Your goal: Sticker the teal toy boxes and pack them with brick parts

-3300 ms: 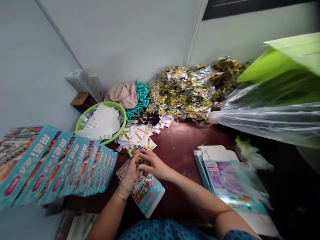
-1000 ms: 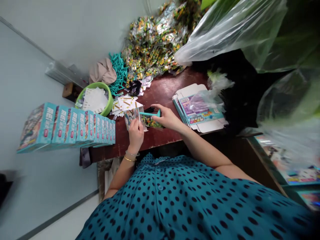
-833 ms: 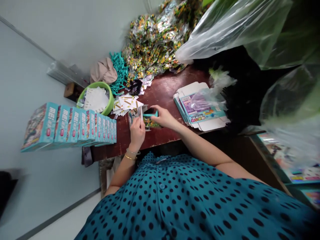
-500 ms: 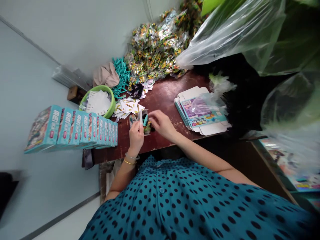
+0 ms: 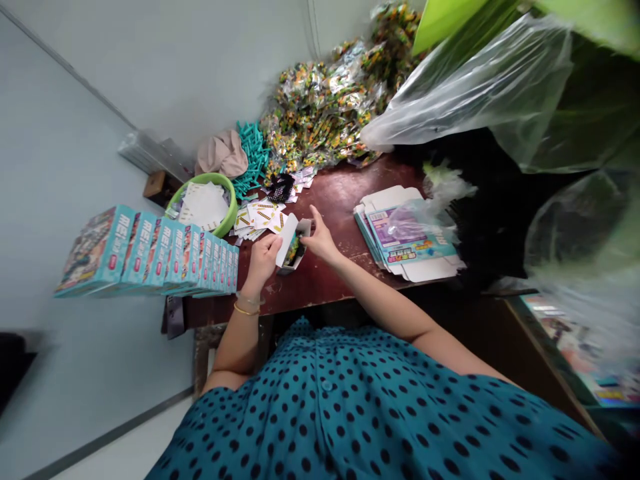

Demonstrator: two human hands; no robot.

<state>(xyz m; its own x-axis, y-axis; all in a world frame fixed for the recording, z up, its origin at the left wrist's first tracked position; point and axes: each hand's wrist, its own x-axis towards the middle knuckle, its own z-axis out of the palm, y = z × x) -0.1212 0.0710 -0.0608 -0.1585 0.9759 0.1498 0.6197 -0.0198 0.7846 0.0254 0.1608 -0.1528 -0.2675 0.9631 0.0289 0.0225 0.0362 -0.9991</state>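
Note:
My left hand (image 5: 261, 257) grips a small open carton (image 5: 290, 245) on the dark red table (image 5: 345, 200); its white flaps stand up and coloured contents show inside. My right hand (image 5: 318, 239) is at the carton's open end, fingers pinched on the top flap and pressing at the contents. White cards with yellow stripes (image 5: 261, 217) lie just beyond the carton.
A row of closed teal boxes (image 5: 160, 252) stands at the left. Behind are a green bowl of papers (image 5: 205, 200), teal sticks (image 5: 254, 157) and a heap of packets (image 5: 325, 110). Flat cartons (image 5: 405, 233) lie right, under clear plastic bags (image 5: 480, 87).
The teal stick and packet my right hand held a second ago have gone into the carton. The carton's flaps now stand open, and my right hand is at its mouth.

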